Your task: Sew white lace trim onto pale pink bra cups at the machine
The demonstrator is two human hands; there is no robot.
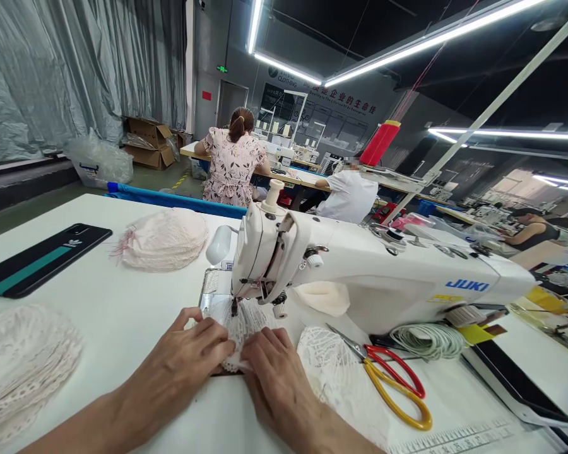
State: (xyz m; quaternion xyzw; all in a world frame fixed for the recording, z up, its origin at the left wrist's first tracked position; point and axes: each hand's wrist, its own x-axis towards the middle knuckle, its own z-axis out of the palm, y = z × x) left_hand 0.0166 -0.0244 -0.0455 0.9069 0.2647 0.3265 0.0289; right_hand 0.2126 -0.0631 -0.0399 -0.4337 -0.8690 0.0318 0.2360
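Note:
A white sewing machine (360, 252) stands over the table, its presser foot down near a piece of white lace (246, 325). My left hand (189, 353) has its fingers curled on the lace's left edge, the thumb side by the metal plate. On the lace's right and front edge, my right hand (274, 372) presses with its fingers bent together. Both hands lie just in front of the needle area. More lace (331, 359) lies right of my right hand, and a cream fabric piece (324, 297) rests under the machine arm.
Scissors (397, 384), a coiled cord (428, 340) and a ruler (459, 438) lie to the right. Stacked pieces (165, 239), a lace pile (23, 359) and a dark phone-like object (42, 258) are on the left. People sit at machines beyond.

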